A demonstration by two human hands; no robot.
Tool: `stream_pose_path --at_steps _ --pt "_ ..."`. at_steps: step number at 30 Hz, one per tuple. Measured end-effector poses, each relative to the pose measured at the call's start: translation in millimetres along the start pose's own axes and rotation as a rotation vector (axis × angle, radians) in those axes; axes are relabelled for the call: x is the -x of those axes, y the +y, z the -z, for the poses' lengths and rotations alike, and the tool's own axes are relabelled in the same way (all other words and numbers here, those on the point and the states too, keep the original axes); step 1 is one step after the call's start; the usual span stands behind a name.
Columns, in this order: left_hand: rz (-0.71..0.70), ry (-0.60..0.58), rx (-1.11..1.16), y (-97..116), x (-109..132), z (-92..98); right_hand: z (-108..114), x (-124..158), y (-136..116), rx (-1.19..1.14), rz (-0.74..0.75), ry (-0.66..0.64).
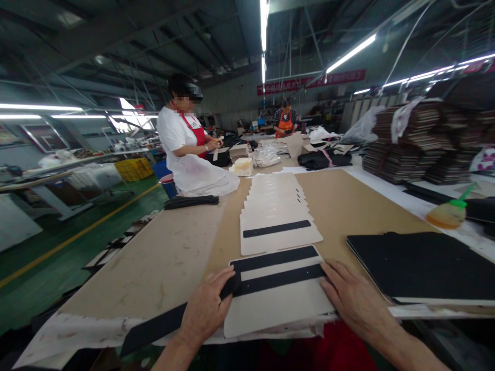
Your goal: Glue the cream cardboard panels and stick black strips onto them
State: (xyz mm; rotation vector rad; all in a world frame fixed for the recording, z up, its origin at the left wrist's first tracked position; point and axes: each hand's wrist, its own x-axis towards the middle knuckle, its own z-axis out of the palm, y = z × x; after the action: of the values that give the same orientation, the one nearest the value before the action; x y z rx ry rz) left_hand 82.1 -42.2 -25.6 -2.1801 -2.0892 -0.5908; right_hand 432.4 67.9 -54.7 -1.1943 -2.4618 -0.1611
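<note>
A cream card panel (270, 306) lies at the near edge of the brown worktable (170, 257). One black strip (274, 257) is laid across its top. A second black strip (278, 279) crosses its middle. My left hand (204, 309) presses flat on the left end of that second strip, with a longer black strip (154, 330) trailing out to the left beneath it. My right hand (353, 299) lies flat with fingers stretched on the strip's right end.
A fanned row of cream panels (276, 206) runs up the table, the nearest bearing a black strip. Black sheets (421, 265) lie at right, beside an orange glue bottle (448, 214). Stacked dark pieces (410, 144) stand far right. A seated person in a red apron (185, 141) works at left.
</note>
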Motion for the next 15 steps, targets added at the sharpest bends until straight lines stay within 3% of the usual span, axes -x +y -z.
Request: stream_pose_path --at_steps 3,5,9,12,15 --pt "-0.018 0.0 -0.027 -3.2 -1.2 -1.9 2.6 -0.8 -15.1 -0.102 -0.1 0.021" --pt "-0.033 0.013 -0.031 -9.1 -1.9 -3.9 11.3 -9.7 -17.7 -0.268 -0.241 0.01" --pt "-0.045 0.046 -0.011 -25.9 -3.1 -11.4 27.9 -34.5 -17.0 -0.883 -0.57 -0.063" --pt "-0.031 0.074 0.009 -35.5 -2.7 -16.3 38.2 -46.5 -17.5 -1.313 -0.599 -0.088" --pt "-0.024 0.122 0.03 -39.7 -1.3 -18.1 59.4 -44.1 1.5 -1.479 -0.572 -0.002"
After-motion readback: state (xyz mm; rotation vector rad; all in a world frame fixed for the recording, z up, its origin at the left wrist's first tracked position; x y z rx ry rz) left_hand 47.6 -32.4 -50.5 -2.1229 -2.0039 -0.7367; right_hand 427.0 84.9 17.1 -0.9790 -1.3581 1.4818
